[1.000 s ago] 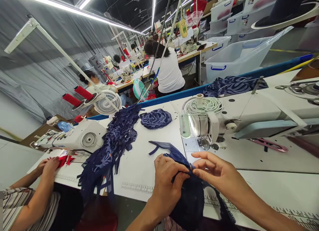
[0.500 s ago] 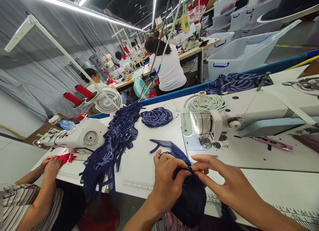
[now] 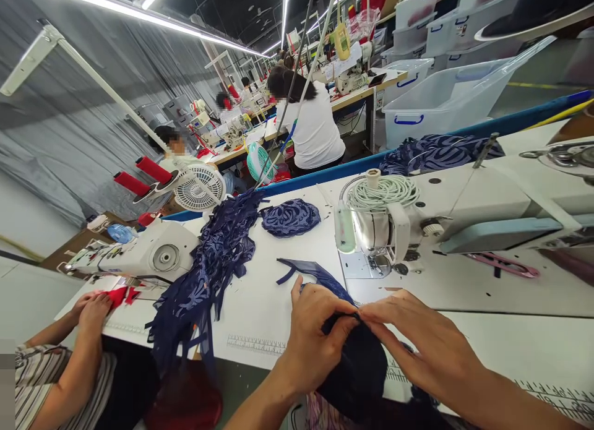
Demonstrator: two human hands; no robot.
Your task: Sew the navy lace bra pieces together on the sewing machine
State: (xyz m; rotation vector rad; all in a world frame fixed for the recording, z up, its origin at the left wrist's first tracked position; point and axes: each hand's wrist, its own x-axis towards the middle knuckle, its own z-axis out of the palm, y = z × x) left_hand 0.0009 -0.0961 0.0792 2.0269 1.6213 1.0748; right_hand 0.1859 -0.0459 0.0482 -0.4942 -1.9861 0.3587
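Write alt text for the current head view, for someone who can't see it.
A person's left hand and right hand pinch dark navy fabric in front of a white sewing machine. Left of the machine lie a patterned navy piece and a long navy heap; at far left, a co-worker in stripes handles red fabric.

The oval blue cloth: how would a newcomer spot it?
Find the big white sewing machine on the right. Left of it, on the table, lies the oval blue cloth. It's compact, unlike the long ragged blue heap farther left.
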